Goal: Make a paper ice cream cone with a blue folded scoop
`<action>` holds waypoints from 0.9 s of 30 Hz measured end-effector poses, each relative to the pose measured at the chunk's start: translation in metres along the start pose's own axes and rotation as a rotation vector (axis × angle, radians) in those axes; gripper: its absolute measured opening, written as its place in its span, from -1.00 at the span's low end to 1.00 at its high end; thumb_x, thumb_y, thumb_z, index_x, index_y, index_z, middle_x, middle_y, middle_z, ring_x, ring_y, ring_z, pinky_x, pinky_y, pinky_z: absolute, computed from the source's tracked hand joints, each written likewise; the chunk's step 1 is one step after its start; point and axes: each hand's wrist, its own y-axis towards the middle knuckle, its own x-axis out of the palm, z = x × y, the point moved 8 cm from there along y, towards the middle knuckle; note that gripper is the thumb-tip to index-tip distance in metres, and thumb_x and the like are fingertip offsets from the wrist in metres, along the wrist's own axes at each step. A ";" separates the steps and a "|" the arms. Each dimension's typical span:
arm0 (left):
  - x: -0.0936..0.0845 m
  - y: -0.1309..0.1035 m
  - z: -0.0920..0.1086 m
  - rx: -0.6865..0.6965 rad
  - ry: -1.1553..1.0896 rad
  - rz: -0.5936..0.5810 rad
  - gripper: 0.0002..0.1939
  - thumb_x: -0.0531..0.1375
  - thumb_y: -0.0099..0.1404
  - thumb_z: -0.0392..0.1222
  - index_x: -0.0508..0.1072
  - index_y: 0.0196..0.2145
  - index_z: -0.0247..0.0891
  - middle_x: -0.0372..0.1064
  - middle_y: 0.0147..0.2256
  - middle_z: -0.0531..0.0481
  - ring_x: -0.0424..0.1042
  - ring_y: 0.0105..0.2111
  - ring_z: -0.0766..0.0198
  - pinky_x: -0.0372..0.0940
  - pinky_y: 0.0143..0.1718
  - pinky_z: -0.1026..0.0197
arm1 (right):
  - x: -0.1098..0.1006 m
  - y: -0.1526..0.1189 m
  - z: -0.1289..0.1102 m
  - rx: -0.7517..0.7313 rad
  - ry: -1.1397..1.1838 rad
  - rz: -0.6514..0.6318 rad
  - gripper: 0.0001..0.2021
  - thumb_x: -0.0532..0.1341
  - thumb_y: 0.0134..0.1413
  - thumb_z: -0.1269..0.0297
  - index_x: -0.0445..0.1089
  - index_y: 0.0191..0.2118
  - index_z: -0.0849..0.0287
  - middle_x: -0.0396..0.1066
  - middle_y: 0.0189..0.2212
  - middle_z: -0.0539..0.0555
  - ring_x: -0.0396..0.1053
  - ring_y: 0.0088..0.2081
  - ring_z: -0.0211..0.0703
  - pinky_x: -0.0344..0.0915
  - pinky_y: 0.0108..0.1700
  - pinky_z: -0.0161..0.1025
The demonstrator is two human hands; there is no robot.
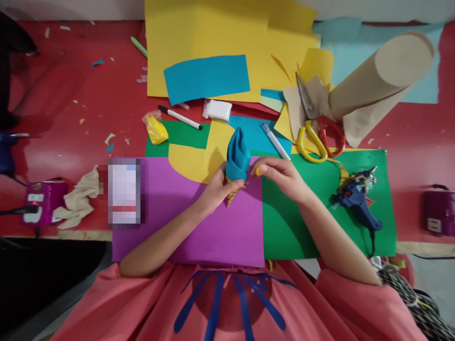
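Observation:
A small ice-cream cone craft point(238, 158), with a swirled blue top and a yellow patterned cone, stands upright in my left hand point(217, 188). The fingers of that hand wrap round its lower part. Just to the right, my right hand point(280, 174) pinches a small yellow piece point(259, 171) between thumb and finger, close beside the blue swirl but apart from it. Both hands are above a purple sheet point(213, 237) and a green sheet point(295, 227). A curved yellow piece of sheet point(188, 158) lies behind the cone.
Scissors point(313, 137) and a beige roll point(377, 80) are at the back right, a blue glue gun point(359, 203) at the right. A phone point(124, 192) lies left. Behind the hands are a marker point(181, 117), a cutter point(275, 140), a white packet point(217, 110) and a yellow clay packet point(156, 130).

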 end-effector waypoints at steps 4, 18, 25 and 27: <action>0.012 -0.005 0.000 0.009 -0.010 -0.064 -0.50 0.31 0.07 -0.09 0.16 -0.11 -0.21 0.41 -0.27 0.02 0.45 -0.46 0.37 0.36 -0.45 0.26 | -0.035 0.015 -0.002 0.003 0.113 0.266 -0.75 0.24 0.16 0.07 0.53 -0.30 0.14 0.41 -0.44 -0.02 0.34 -0.40 -0.31 0.33 -0.29 -0.31; 0.020 -0.011 0.004 0.143 0.095 -0.194 -0.30 0.25 0.16 -0.14 -0.03 0.16 -0.16 0.36 -0.27 0.03 0.36 -0.52 0.43 0.32 -0.48 0.28 | -0.032 0.066 -0.006 0.045 0.252 0.253 -0.83 0.30 0.10 0.12 0.50 -0.25 0.07 0.49 -0.42 -0.04 0.43 -0.39 -0.32 0.43 -0.27 -0.37; 0.018 -0.008 0.001 0.139 0.065 -0.176 -0.28 0.26 0.16 -0.12 -0.03 0.17 -0.13 0.39 -0.21 -0.02 0.38 -0.52 0.43 0.27 -0.54 0.32 | -0.028 0.066 -0.009 0.047 0.258 0.252 -0.85 0.31 0.08 0.16 0.50 -0.27 0.11 0.45 -0.44 -0.04 0.44 -0.35 -0.34 0.39 -0.33 -0.44; 0.018 -0.008 0.000 0.129 0.070 -0.173 -0.26 0.25 0.16 -0.11 -0.04 0.19 -0.13 0.40 -0.18 -0.05 0.41 -0.49 0.40 0.30 -0.51 0.29 | -0.027 0.065 -0.007 0.080 0.244 0.245 -0.83 0.31 0.09 0.14 0.50 -0.25 0.09 0.47 -0.41 -0.01 0.41 -0.39 -0.32 0.40 -0.37 -0.41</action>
